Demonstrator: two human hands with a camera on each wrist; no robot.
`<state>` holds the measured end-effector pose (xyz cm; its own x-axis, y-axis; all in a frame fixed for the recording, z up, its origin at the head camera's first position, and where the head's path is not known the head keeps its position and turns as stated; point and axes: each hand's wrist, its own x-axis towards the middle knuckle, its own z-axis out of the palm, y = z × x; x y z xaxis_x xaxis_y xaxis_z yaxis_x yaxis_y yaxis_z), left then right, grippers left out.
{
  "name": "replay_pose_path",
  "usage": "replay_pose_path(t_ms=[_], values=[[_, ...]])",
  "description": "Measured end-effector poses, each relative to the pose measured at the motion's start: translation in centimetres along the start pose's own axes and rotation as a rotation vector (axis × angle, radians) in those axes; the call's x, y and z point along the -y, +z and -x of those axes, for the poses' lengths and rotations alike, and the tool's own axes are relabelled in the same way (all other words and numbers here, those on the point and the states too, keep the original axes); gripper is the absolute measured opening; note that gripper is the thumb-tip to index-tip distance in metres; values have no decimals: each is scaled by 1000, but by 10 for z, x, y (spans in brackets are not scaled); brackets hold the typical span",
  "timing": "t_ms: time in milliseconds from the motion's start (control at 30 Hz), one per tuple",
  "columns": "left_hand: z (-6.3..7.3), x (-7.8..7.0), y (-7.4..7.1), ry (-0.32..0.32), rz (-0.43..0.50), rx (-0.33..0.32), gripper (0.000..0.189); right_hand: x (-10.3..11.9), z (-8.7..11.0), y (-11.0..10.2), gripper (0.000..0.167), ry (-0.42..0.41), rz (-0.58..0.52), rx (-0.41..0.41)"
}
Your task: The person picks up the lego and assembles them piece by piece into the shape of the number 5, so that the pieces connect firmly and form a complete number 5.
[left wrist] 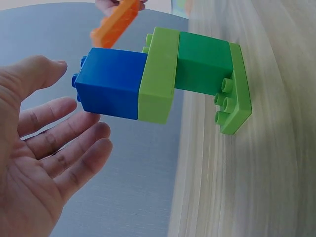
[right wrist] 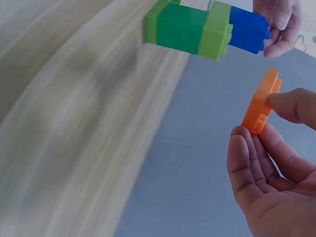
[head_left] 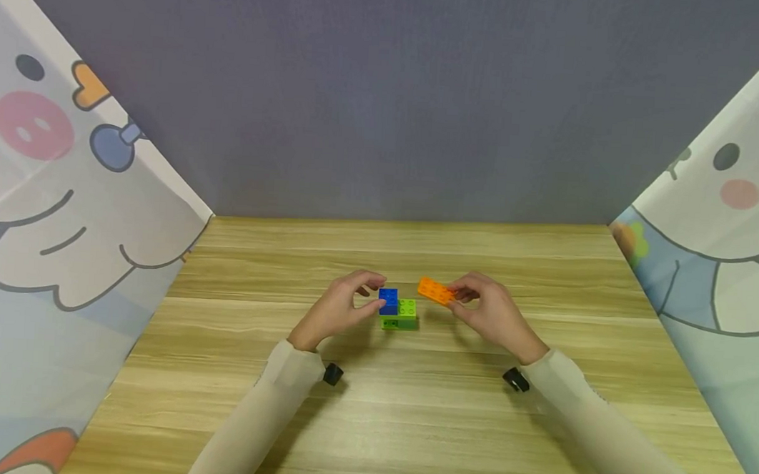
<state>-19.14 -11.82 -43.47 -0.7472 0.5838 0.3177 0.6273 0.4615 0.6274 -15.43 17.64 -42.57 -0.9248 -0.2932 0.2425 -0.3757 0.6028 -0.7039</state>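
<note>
A small stack of toy building bricks stands on the table. Its bottom is a light green plate (left wrist: 241, 94), then comes a dark green brick (left wrist: 203, 64), a light green brick (left wrist: 159, 81) and a blue brick (left wrist: 111, 84) on top. The blue one covers only part of the light green brick's studs. My left hand (head_left: 337, 306) is at the left of the blue brick, thumb and fingers spread loosely around its studded top. My right hand (head_left: 494, 316) pinches one end of a thin orange brick (head_left: 433, 291) between thumb and fingers, held in the air right of the stack.
The wood-grain table (head_left: 382, 423) runs back to a grey wall (head_left: 386, 101). Panels with cartoon prints (head_left: 161, 225) flank it on both sides. A small black device (head_left: 333, 374) sits by the left wrist, another black device (head_left: 516, 379) by the right.
</note>
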Motion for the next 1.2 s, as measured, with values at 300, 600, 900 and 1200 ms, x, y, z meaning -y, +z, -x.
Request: replay_pose_path(t_ms=[300,600,900,1200], values=[[-3,-2,-2,27,0,-14,41,19,-11,3,23,-66,15,29],[-5,-4,-3,45,33,-21,41,28,-21,11,20,-88,13,70],[-5,-4,-2,63,5,-36,33,36,-29,16,20,-109,16,101],[-4,-3,-3,22,15,-28,27,36,-34,20,20,-119,21,112]])
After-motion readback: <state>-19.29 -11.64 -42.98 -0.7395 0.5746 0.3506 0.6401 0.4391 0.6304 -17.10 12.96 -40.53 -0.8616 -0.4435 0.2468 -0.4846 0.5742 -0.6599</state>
